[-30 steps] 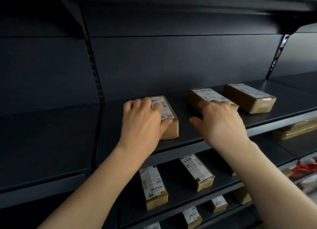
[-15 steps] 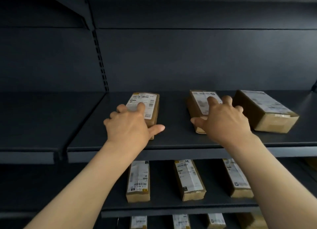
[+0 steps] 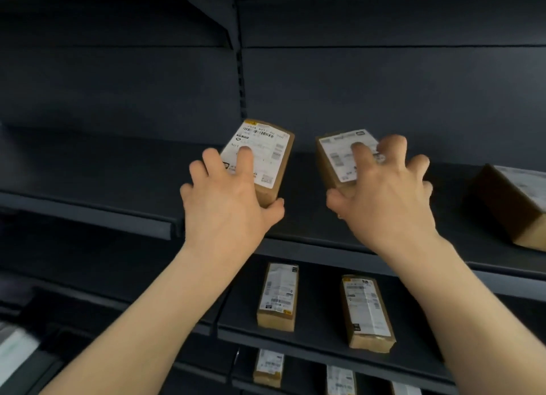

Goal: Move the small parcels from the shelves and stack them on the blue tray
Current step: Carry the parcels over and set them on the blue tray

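Two small brown cardboard parcels with white labels are tilted up off the dark upper shelf [image 3: 339,241]. My left hand [image 3: 230,199] grips the left parcel [image 3: 266,155], fingers on its label and thumb under its near end. My right hand [image 3: 384,193] grips the right parcel [image 3: 339,155] the same way, fingers spread over the label, thumb at the near corner. A third parcel [image 3: 514,199] lies on the same shelf at the far right. No blue tray is in view.
The shelf below [image 3: 319,344] holds two more parcels [image 3: 277,297] [image 3: 366,312], and further parcels [image 3: 267,368] show on a lower shelf. A slotted upright [image 3: 240,78] divides the dark back wall. The left shelf bay [image 3: 88,211] carries nothing visible.
Both hands have closed on their parcels and tipped them up off the shelf. The view has swung right and closer, so the third parcel now sits at the frame's right edge.
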`<act>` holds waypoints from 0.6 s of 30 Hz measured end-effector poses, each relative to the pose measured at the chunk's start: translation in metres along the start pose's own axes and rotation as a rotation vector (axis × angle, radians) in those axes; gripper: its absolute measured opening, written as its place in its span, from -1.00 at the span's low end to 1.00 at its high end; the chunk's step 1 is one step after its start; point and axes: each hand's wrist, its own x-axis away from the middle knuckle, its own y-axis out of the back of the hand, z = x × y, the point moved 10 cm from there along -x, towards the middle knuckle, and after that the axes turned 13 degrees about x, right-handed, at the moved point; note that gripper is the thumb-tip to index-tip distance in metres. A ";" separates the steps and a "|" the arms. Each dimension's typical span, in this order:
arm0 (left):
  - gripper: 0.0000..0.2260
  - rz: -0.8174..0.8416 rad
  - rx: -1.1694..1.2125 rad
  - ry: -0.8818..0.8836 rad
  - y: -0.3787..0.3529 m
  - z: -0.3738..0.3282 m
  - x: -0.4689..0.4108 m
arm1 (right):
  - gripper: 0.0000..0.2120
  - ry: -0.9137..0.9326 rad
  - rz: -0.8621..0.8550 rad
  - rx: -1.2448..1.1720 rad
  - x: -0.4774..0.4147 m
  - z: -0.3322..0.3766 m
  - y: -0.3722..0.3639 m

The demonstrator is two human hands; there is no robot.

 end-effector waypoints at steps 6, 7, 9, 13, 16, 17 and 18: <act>-0.27 -0.082 -0.102 0.139 0.067 0.101 0.028 | -0.39 0.258 -0.047 -0.105 0.030 0.129 0.029; -0.28 -0.106 -0.120 0.166 0.082 0.123 0.036 | -0.39 0.299 -0.054 -0.123 0.038 0.154 0.035; -0.29 -0.141 -0.152 0.233 0.111 0.165 0.053 | -0.41 0.383 -0.071 -0.156 0.055 0.204 0.048; -0.30 -0.181 -0.185 0.353 0.163 0.242 0.087 | -0.47 0.514 -0.114 -0.214 0.093 0.293 0.073; -0.30 -0.202 -0.234 0.410 0.197 0.290 0.114 | -0.50 0.587 -0.144 -0.247 0.121 0.351 0.089; -0.29 -0.213 -0.254 0.431 0.208 0.304 0.123 | -0.50 0.613 -0.151 -0.256 0.130 0.369 0.094; -0.29 -0.222 -0.273 0.452 0.219 0.318 0.131 | -0.50 0.640 -0.156 -0.267 0.139 0.387 0.099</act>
